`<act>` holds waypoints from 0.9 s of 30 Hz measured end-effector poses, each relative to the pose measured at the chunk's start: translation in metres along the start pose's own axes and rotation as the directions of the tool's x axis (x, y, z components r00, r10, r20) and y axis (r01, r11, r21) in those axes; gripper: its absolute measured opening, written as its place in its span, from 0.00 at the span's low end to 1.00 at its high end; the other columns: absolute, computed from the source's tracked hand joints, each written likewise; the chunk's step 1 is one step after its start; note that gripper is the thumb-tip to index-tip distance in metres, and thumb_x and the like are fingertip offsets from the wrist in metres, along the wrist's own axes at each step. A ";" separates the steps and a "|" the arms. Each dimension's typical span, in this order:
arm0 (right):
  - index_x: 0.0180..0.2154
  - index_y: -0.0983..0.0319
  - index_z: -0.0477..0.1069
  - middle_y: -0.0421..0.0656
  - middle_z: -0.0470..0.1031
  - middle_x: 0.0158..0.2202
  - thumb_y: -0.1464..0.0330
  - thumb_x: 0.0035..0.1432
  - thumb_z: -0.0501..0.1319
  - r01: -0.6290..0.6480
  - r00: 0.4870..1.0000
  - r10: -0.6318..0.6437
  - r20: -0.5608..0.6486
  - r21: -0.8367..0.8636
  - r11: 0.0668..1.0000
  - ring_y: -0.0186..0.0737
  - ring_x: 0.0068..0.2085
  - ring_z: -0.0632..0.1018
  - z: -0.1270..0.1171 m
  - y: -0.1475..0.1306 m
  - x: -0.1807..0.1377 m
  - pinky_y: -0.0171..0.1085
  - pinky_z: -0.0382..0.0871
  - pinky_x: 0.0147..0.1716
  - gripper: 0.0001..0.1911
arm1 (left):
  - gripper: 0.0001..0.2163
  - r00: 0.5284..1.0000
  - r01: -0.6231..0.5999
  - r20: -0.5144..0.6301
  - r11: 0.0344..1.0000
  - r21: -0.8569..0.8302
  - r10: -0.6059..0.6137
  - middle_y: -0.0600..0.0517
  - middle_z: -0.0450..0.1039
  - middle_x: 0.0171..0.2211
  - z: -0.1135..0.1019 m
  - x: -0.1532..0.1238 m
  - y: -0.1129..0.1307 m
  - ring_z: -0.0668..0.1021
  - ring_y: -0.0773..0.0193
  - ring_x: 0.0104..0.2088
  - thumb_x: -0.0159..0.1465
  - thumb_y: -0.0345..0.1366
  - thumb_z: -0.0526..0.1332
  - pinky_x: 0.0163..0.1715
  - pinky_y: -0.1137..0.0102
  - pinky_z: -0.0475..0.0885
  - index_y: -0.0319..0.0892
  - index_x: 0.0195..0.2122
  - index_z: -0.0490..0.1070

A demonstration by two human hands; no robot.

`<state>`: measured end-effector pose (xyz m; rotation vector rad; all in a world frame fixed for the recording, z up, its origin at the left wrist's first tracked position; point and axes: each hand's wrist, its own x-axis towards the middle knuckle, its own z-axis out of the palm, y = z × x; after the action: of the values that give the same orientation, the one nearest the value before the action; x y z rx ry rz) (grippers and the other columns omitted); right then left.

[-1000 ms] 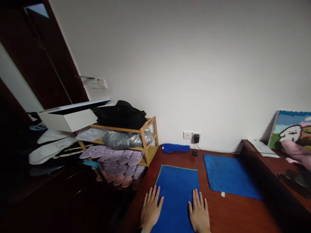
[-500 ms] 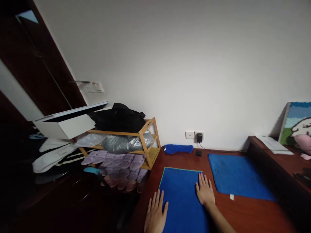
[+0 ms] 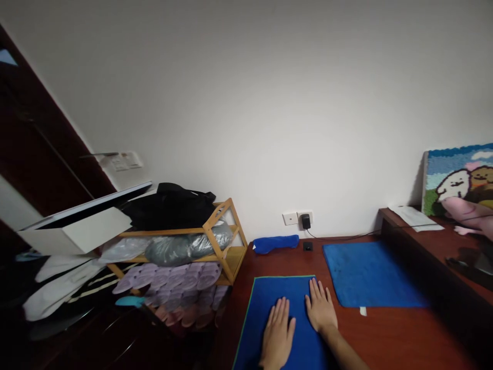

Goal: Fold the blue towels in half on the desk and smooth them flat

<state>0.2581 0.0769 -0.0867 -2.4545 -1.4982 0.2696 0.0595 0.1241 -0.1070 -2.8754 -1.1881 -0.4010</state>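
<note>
A dark blue cloth (image 3: 252, 313) with a green edge lies spread on the brown desk (image 3: 370, 334). My left hand (image 3: 278, 331) rests on the middle of this cloth, palm down and fingers stretched out. Flat at the cloth's right side, near its far corner, is my right hand (image 3: 322, 307), its fingers slightly apart. Neither hand grips anything. To the right lies a second, lighter blue cloth (image 3: 370, 275) with a small white tag. A rolled blue cloth (image 3: 276, 244) sits against the wall behind.
A black adapter (image 3: 306, 221) is plugged into the wall, its cord running right. At left stands a wooden rack (image 3: 227, 252) with slippers, plastic-wrapped items and a black bag (image 3: 173, 208). A raised ledge at right holds papers (image 3: 415, 218), a pink plush toy (image 3: 468, 211) and a tufted picture.
My left hand has moved right, from the cloth's left edge onto its middle. The right hand stays at the right edge. The view has turned slightly to the right.
</note>
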 end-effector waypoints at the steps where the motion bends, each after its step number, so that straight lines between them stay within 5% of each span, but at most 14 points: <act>1: 0.72 0.65 0.43 0.41 0.42 0.75 0.58 0.69 0.37 0.004 1.000 -0.004 0.001 -0.003 1.000 0.45 0.74 0.44 0.000 0.000 0.000 0.50 0.35 0.72 0.35 | 0.26 0.999 -0.037 0.025 0.999 -0.033 0.038 0.53 0.52 0.72 0.002 0.018 0.016 0.58 0.58 0.71 0.75 0.46 0.42 0.69 0.55 0.61 0.47 0.73 0.47; 4: 0.72 0.66 0.43 0.40 0.41 0.74 0.58 0.69 0.38 0.018 1.000 -0.018 0.010 -0.006 1.000 0.46 0.74 0.44 -0.001 0.000 0.002 0.50 0.36 0.72 0.35 | 0.27 0.995 -0.007 0.095 0.997 -0.074 0.014 0.52 0.52 0.72 0.006 0.063 0.038 0.57 0.58 0.72 0.75 0.48 0.39 0.71 0.55 0.57 0.45 0.72 0.51; 6: 0.72 0.66 0.43 0.40 0.41 0.74 0.58 0.69 0.37 0.013 1.000 -0.012 0.010 -0.001 1.000 0.45 0.74 0.44 -0.001 0.000 0.004 0.50 0.36 0.72 0.35 | 0.27 0.991 0.061 0.126 0.997 -0.051 -0.054 0.51 0.52 0.72 0.006 0.079 0.024 0.56 0.57 0.72 0.75 0.48 0.38 0.71 0.53 0.55 0.45 0.72 0.52; 12: 0.72 0.63 0.43 0.38 0.42 0.75 0.56 0.70 0.37 0.001 1.000 0.000 -0.027 0.018 1.000 0.43 0.74 0.44 0.005 0.002 0.009 0.49 0.35 0.72 0.35 | 0.28 0.964 0.229 0.124 0.972 0.054 -0.234 0.49 0.49 0.73 -0.005 0.063 -0.098 0.55 0.54 0.72 0.74 0.49 0.41 0.70 0.49 0.53 0.44 0.72 0.50; 14: 0.72 0.63 0.43 0.39 0.41 0.75 0.56 0.70 0.37 -0.007 1.000 0.008 -0.023 0.016 1.000 0.43 0.75 0.43 0.006 0.003 0.009 0.49 0.34 0.72 0.35 | 0.28 0.959 0.246 0.125 0.967 0.065 -0.253 0.48 0.51 0.73 -0.012 0.052 -0.119 0.56 0.54 0.72 0.74 0.50 0.42 0.70 0.50 0.54 0.44 0.72 0.51; 16: 0.72 0.63 0.42 0.39 0.40 0.75 0.57 0.70 0.37 -0.013 1.000 0.014 -0.016 0.012 1.000 0.43 0.75 0.43 0.008 0.004 0.008 0.49 0.33 0.72 0.35 | 0.28 0.962 0.251 0.094 0.966 0.066 -0.256 0.46 0.52 0.72 -0.018 0.040 -0.115 0.57 0.53 0.72 0.75 0.49 0.41 0.70 0.50 0.55 0.42 0.72 0.51; 22: 0.72 0.62 0.39 0.37 0.38 0.75 0.57 0.70 0.36 -0.034 0.999 0.035 0.031 -0.029 0.999 0.42 0.75 0.42 0.002 -0.001 0.007 0.48 0.33 0.72 0.34 | 0.26 0.998 0.062 0.005 0.998 0.004 -0.062 0.53 0.49 0.73 -0.014 -0.011 -0.039 0.55 0.58 0.72 0.75 0.47 0.41 0.71 0.52 0.55 0.50 0.73 0.43; 27: 0.72 0.63 0.41 0.39 0.39 0.75 0.59 0.70 0.37 -0.052 0.996 0.055 0.074 -0.043 0.998 0.43 0.74 0.45 -0.019 -0.005 -0.003 0.48 0.37 0.72 0.33 | 0.27 0.971 0.208 0.114 0.978 0.032 -0.211 0.51 0.50 0.73 -0.028 -0.068 -0.067 0.56 0.54 0.72 0.74 0.50 0.43 0.70 0.50 0.57 0.49 0.72 0.49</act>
<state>0.2580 0.0738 -0.0673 -2.5462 -1.4831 0.3481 -0.0399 0.1225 -0.1022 -2.7999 -1.5128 -0.2224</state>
